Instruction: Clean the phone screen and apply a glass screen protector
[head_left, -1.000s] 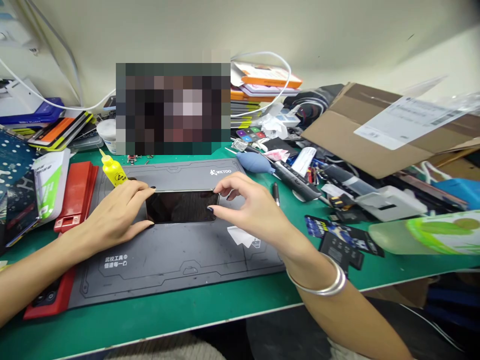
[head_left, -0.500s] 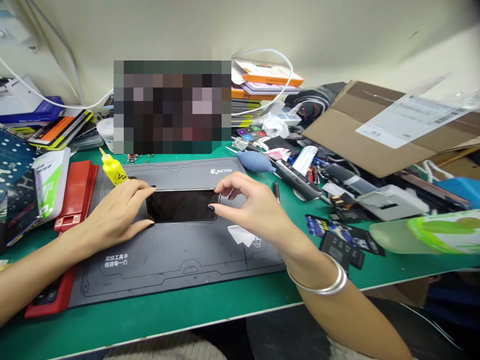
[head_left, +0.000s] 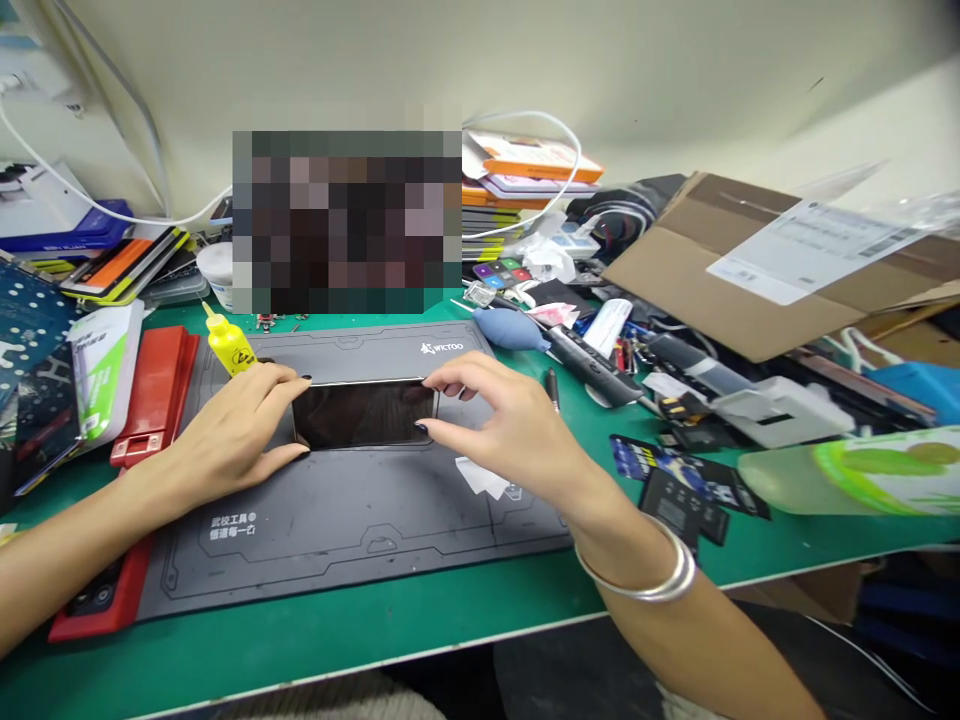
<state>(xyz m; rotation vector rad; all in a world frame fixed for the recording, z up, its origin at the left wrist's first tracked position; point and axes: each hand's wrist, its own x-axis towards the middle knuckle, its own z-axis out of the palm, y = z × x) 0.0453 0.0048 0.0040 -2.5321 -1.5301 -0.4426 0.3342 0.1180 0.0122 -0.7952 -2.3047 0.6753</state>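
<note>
At twelve o'clock on the grey repair mat (head_left: 360, 500), a black smartphone (head_left: 364, 415) lies flat, its ends held in wide grips by the left hand (head_left: 225, 430) and the right hand (head_left: 502, 425).

A smartphone (head_left: 364, 415) is laid flat on a dark grey WKTOO repair mat (head_left: 352, 545), with its black glass face turned upward and its long sides running crosswise. The unlit glass is faintly reflective and is bordered by a thin, bright metal edge. The left end is held by the left hand (head_left: 225, 430), and the right end is held by the right hand (head_left: 502, 425).
</note>
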